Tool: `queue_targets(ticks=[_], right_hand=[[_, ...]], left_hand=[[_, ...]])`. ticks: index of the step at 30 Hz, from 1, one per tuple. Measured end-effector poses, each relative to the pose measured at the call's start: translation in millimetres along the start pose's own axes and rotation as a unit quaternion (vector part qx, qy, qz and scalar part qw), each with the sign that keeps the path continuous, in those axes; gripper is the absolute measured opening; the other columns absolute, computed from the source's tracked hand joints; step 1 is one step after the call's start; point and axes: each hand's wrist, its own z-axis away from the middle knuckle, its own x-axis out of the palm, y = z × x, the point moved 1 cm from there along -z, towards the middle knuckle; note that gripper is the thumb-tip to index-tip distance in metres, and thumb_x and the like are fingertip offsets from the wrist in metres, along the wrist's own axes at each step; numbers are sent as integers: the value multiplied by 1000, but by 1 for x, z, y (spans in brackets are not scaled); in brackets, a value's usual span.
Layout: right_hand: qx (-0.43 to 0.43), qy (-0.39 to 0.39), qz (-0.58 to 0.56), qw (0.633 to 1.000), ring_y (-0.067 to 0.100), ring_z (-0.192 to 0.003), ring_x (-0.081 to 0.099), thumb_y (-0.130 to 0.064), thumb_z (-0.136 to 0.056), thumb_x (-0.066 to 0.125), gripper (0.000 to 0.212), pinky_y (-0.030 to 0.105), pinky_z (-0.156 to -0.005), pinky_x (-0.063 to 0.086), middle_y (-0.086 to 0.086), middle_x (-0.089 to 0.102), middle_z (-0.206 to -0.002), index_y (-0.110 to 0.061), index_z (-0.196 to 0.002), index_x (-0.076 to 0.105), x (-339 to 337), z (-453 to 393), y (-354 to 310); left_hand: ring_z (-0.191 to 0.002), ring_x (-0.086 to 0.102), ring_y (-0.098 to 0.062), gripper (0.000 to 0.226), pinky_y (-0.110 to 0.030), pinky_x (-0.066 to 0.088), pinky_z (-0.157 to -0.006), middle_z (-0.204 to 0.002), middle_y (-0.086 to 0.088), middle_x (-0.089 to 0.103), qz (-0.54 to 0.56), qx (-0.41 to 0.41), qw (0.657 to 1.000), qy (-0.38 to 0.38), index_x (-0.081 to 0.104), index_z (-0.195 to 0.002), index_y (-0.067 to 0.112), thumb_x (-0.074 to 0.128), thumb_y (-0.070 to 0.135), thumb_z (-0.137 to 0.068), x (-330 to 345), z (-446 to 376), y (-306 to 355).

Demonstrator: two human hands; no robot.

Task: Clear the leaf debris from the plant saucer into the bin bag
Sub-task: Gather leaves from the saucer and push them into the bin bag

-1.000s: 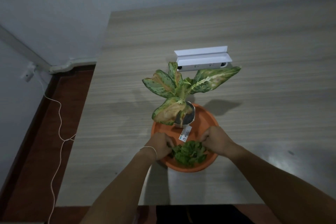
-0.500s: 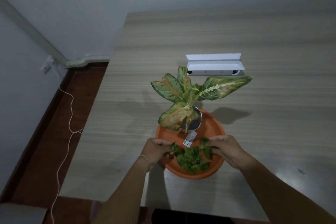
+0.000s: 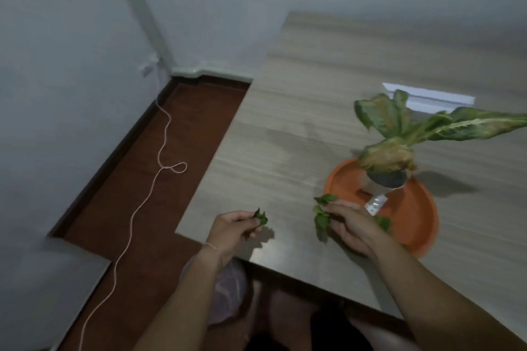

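Here, step: carrying gathered leaves off the desk (image 3: 285, 122), judged from both hands sitting clear of the dish.
Left hand (image 3: 232, 229): grip pinched on a small clump of leaves (image 3: 261, 219) at the desk's near corner, held out over the edge, likely so it could drop downward.
Right hand (image 3: 349, 226): grip clenched on a larger bunch of leaves (image 3: 322, 215), just left of the saucer (image 3: 419, 219).
Saucer: orange, on the desk, carrying the potted plant (image 3: 390, 139) and a white tag (image 3: 376, 204); one green scrap (image 3: 384, 223) showed by the right hand, whether loose or held I could not tell.
Bin bag (image 3: 228, 288): pale plastic under the desk edge, below the left forearm, probably the drop point.
Floor: a white cord (image 3: 148, 194) trailed along the wall.
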Motion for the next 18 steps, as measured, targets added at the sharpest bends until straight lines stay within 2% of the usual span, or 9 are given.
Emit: queue_targets(ticks=[2,3,7,10,12,15,17,18], right_hand=[[12,-51,29,998,24,-44,63,9,-86,58,7,24,-33,48,23,64,-70,10,-83,63,61,6,21],[15,-84,34,996,27,-45,62,8,-87,57,6,25,-34,47,24,63,-71,10,-84,62,92,7,33],[31,-160,45,986,22,-65,71,11,-83,60,9,29,-60,60,16,73,-74,5,-82,67,206,-1,109],[76,-229,73,968,27,-69,72,11,-78,66,9,32,-66,61,21,73,-79,7,-83,72,273,-2,177],[78,-255,115,957,29,-71,72,12,-76,68,8,32,-69,62,23,73,-80,9,-83,71,298,-8,221],[92,-278,175,940,39,-90,70,4,-78,72,21,47,-88,58,33,70,-100,14,-96,70,303,-37,288],[95,-261,251,927,41,-98,70,-8,-75,78,30,54,-93,55,32,71,-102,11,-96,71,286,-69,334],[86,-236,292,923,41,-93,70,-11,-73,79,24,55,-90,56,27,73,-96,6,-89,75,275,-84,352]], left_hand=[[-48,59,-12,17,-17,48,-46,-60,-11,71,35,1,999,39,69,-95,-11,67,-8,-79,-59,12,-4],[-50,59,-13,16,-18,49,-48,-63,-12,71,57,5,997,60,70,-94,-10,67,-7,-78,-88,16,-6],[-57,62,-13,9,-19,49,-53,-70,-9,73,113,11,983,142,74,-83,5,70,-1,-78,-193,28,-25],[-55,64,-9,12,-15,49,-50,-63,-5,73,129,11,974,188,72,-86,7,69,-2,-79,-251,25,-51],[-51,62,-7,13,-16,49,-50,-59,-2,71,124,3,969,216,72,-90,3,69,-1,-79,-279,18,-79],[-48,59,-8,14,-17,48,-47,-55,-2,69,110,-15,962,251,72,-91,-1,69,-3,-78,-310,-5,-136],[-45,59,-9,13,-18,49,-45,-51,0,68,96,-39,960,260,72,-90,-4,69,-5,-78,-320,-25,-182],[-47,61,-11,13,-20,52,-47,-51,0,69,89,-51,959,265,72,-90,-5,71,-5,-77,-324,-37,-205]])
